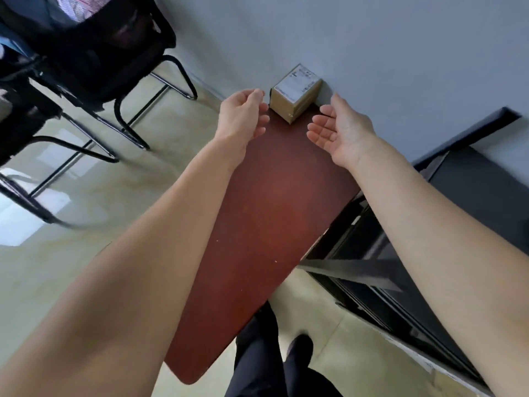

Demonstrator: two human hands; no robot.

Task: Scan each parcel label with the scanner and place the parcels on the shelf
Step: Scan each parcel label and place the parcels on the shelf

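Both hands are empty with relaxed fingers, left hand [243,116] and right hand [340,130] flanking the parcel [296,91] without touching it, which sits label-up at the far end of the reddish worktop [263,224] against the wall, probably so the label's easy to scan.

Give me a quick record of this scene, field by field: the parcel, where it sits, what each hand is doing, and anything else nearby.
parcel: small brown cardboard box, white label on top
location: far end of the reddish-brown board, next to the grey wall
left hand: empty, fingers loosely curled, left of the parcel, not touching
right hand: empty, palm open, right of the parcel, not touching
scanner: not in view
nearby: black chair at left, black frame at right
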